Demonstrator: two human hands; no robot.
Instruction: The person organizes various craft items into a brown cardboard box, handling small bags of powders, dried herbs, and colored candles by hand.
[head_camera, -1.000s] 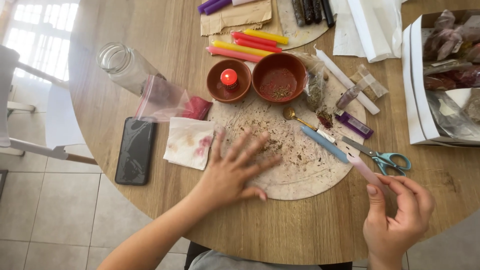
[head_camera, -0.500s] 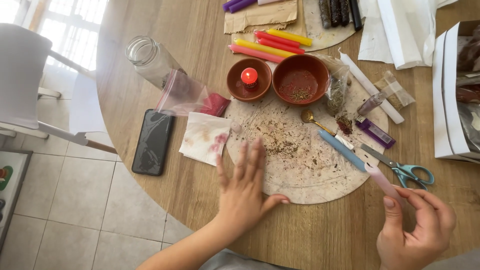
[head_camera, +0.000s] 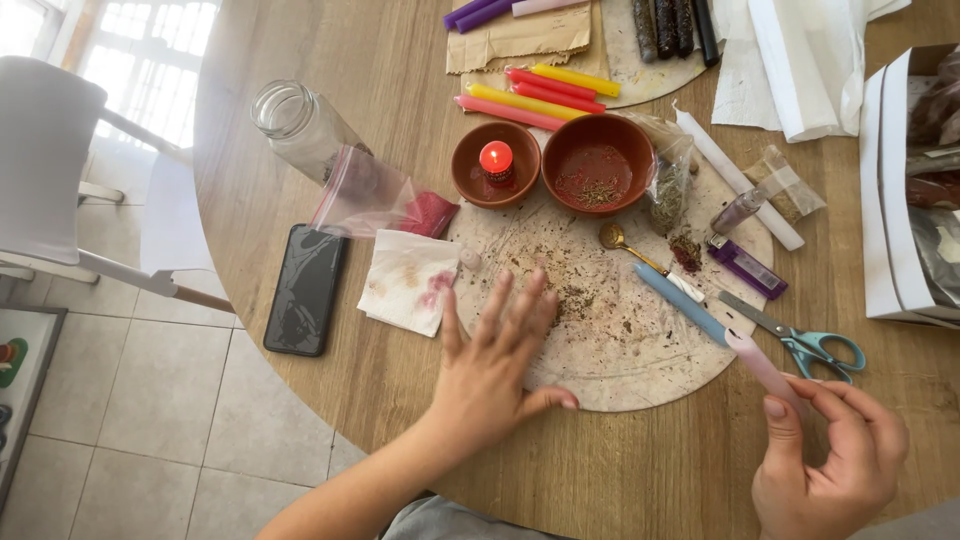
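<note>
Two hands — one pink candle (head_camera: 762, 365), two clay bowls (head_camera: 597, 163).

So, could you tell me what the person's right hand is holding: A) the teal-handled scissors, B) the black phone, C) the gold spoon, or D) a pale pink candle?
D: the right hand pinches the pale pink candle at its lower end, while the scissors lie untouched on the table beside it.

Round wooden table (head_camera: 330, 60) crowded with craft items

On the wood lay a black phone (head_camera: 305, 288), a stained paper napkin (head_camera: 405, 280), a tipped glass jar (head_camera: 300, 125), a plastic bag (head_camera: 375, 195), a round stone board (head_camera: 610, 330), teal-handled scissors (head_camera: 800, 340), a white box (head_camera: 890, 190) and folded white paper (head_camera: 800, 60).
</note>
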